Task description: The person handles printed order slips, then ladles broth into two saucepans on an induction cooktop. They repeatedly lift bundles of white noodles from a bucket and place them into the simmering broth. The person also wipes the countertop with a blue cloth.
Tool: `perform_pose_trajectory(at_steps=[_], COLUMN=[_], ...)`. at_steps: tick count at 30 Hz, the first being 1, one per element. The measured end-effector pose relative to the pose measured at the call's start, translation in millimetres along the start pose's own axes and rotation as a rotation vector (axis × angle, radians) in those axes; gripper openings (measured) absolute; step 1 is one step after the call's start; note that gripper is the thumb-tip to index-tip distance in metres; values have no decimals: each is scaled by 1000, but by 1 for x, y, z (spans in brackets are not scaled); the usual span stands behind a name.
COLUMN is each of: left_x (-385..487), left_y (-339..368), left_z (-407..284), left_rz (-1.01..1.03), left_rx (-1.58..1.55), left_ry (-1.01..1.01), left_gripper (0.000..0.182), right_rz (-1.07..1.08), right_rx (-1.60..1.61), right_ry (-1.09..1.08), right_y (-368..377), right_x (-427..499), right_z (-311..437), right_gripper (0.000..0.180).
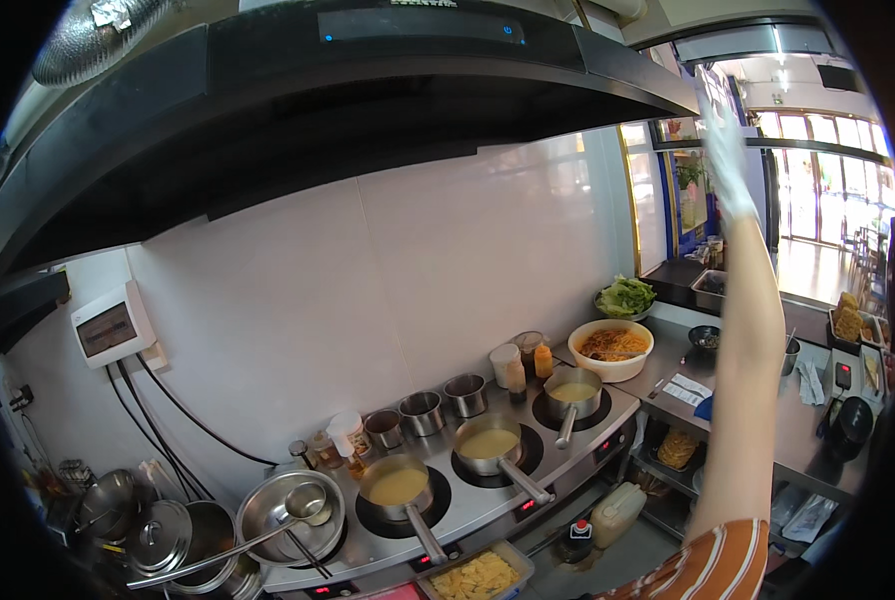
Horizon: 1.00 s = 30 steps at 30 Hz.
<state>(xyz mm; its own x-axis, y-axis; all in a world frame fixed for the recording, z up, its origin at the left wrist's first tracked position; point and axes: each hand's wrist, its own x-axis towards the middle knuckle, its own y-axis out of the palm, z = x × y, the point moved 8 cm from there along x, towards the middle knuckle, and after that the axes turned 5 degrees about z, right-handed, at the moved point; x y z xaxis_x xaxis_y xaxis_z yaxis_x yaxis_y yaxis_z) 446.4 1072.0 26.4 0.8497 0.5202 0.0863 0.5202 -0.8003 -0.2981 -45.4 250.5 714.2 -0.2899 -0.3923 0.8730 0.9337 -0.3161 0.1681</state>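
My right hand (725, 154), in a white glove, is raised high at the upper right, beside the right end of the black range hood (395, 56). It is blurred, and I cannot tell whether it touches the hood or holds anything. My left hand is out of view. Below the hood, three steel saucepans of pale yellow liquid stand on the induction cooktop: a left pan (423, 529), a middle pan (521, 478) and a right pan (568, 424). At the left end, a wide steel pan (249, 517) holds a ladle (306, 501) and chopsticks (309, 556).
Steel canisters (421, 414) and sauce bottles (542, 361) line the wall. A white bowl (576, 327) of reddish noodle-like food and a bowl of lettuce (626, 296) stand at the back right. Lidded pots (159, 536) crowd the left. A food tub (524, 561) sits below the cooktop's front edge.
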Motion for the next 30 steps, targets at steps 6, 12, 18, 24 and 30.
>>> perform_pose_trajectory(at_steps=[6, 12, 18, 24, 30], left_x=[-84, -154, -238, -280, -285], left_y=[-43, -5, 18, 48, 183], left_z=[-35, -39, -41, -28, -78], left_rz=[-180, 1, 291, 467, 961], left_rx=[192, 66, -14, -170, -458], left_ry=[214, 106, 6, -404, -646], left_gripper=[29, 34, 22, 22, 49], right_rz=[-230, 406, 1425, 1722, 1461], right_rx=[-541, -254, 62, 382, 424], right_ry=[457, 701, 1537, 1654, 1703], right_y=[-190, -179, -89, 48, 115], right_x=[-220, -515, -840, -950, -1024], right_z=[-343, -424, -238, -106, -62], right_gripper=[48, 29, 10, 20, 17])
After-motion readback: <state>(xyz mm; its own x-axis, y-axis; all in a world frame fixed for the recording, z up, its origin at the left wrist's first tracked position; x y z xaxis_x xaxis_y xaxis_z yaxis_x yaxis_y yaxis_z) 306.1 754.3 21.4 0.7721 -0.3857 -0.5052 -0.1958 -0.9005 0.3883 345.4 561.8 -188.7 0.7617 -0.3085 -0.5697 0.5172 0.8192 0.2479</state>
